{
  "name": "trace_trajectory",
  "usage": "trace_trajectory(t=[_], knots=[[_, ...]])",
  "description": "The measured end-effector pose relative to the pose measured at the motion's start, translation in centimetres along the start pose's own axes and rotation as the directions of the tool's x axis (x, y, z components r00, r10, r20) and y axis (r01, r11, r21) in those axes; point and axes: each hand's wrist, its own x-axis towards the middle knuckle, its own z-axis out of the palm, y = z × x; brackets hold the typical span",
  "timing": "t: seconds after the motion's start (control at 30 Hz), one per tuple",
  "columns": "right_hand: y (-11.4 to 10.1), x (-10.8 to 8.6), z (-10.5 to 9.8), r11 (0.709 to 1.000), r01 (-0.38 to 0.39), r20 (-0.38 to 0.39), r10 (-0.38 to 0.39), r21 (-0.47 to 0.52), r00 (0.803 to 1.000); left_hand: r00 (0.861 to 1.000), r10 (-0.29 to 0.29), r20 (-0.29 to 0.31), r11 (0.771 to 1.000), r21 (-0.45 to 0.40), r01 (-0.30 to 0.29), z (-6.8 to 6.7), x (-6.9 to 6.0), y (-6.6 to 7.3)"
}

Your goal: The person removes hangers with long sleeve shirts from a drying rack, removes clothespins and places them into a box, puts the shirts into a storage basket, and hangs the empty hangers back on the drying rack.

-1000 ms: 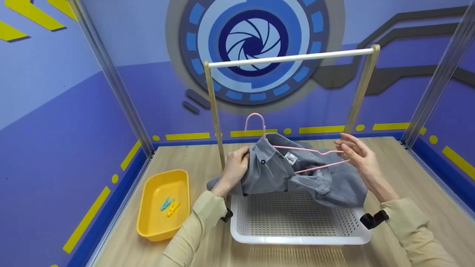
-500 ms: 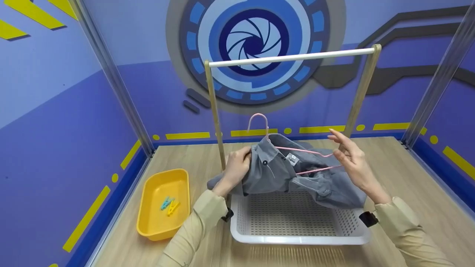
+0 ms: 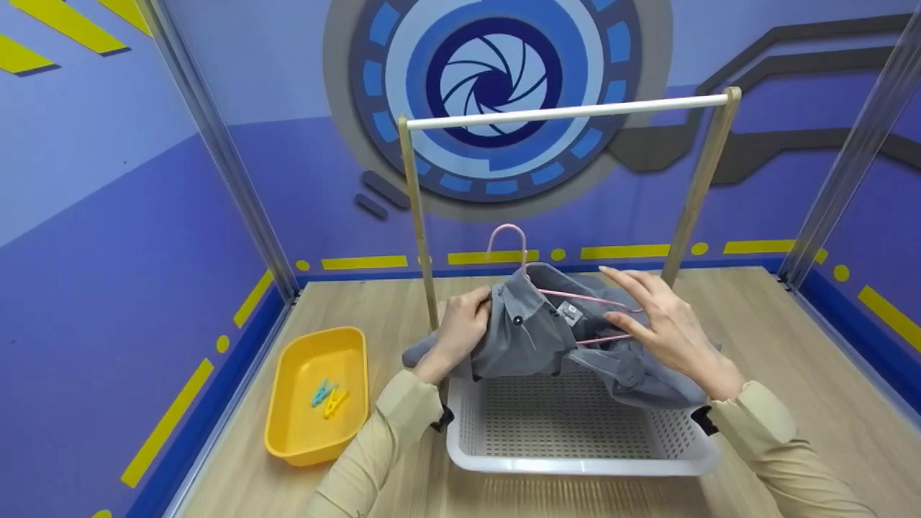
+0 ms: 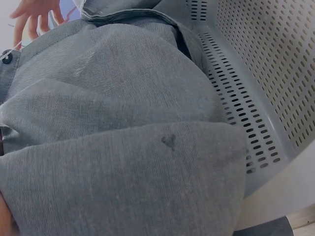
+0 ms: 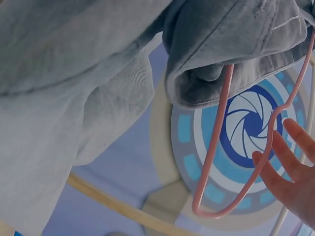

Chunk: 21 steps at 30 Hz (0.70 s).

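A grey button-up shirt (image 3: 529,349) is held over the white basket, its collar turned toward the back. My left hand (image 3: 460,327) grips the cloth at the shirt's left shoulder. Inside the shirt lies one side of a pink clothes hanger (image 3: 525,255); its hook rises above the collar. The hanger's other arm sticks out through the open neck, as the right wrist view shows with the bare pink loop. My right hand (image 3: 669,327), fingers spread and fairly straight, is beside that loop; whether the fingertips touch it I cannot tell. My left fingertips are hidden by cloth.
The white perforated basket (image 3: 583,466) stands below the shirt. Behind it rises a wooden rack with a white bar (image 3: 575,113). A yellow tray (image 3: 277,403) on the left contains a blue clothespin (image 3: 321,392) and a yellow clothespin (image 3: 334,404). Walls enclose the back and sides.
My right hand has come away from the hanger's outer end and moved left over the open collar. Shirt and hanger have shifted slightly right; the left hand keeps its grip.
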Motion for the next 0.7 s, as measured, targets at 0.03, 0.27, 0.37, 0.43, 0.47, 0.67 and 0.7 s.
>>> trace_trajectory(t=[0.03,0.27,0.37,0.43,0.47,0.67,0.7], knots=[[-0.1,0.0,0.1,1.0,0.0,0.006,0.0,0.002,1.0,1.0,0.004,0.001,1.0,0.001,-0.004,0.0,0.0,0.0],[-0.4,0.1,0.7,1.0,-0.029,0.052,0.028,0.011,0.998,0.999,0.032,-0.003,0.999,0.025,-0.032,0.0,-0.1,0.3],[-0.4,0.2,1.0,0.999,-0.028,0.056,0.027,0.016,0.998,0.999,0.038,-0.005,0.999,0.033,-0.038,0.0,-0.1,0.4],[-0.5,0.2,1.1,0.999,-0.019,0.054,0.018,0.026,0.998,0.999,0.038,0.001,0.999,0.034,-0.038,0.0,0.0,0.5],[-0.5,0.2,1.2,0.999,-0.014,0.052,0.012,0.031,0.999,0.999,0.036,0.004,0.999,0.03,-0.036,0.0,0.0,0.6],[-0.4,0.3,1.5,0.999,0.019,0.037,-0.02,0.04,0.999,0.999,0.029,0.022,0.999,0.033,-0.03,0.1,0.0,0.8],[-0.4,0.4,1.5,0.999,0.022,0.037,-0.024,0.041,0.999,0.999,0.029,0.024,0.999,0.034,-0.03,0.1,0.0,0.8]])
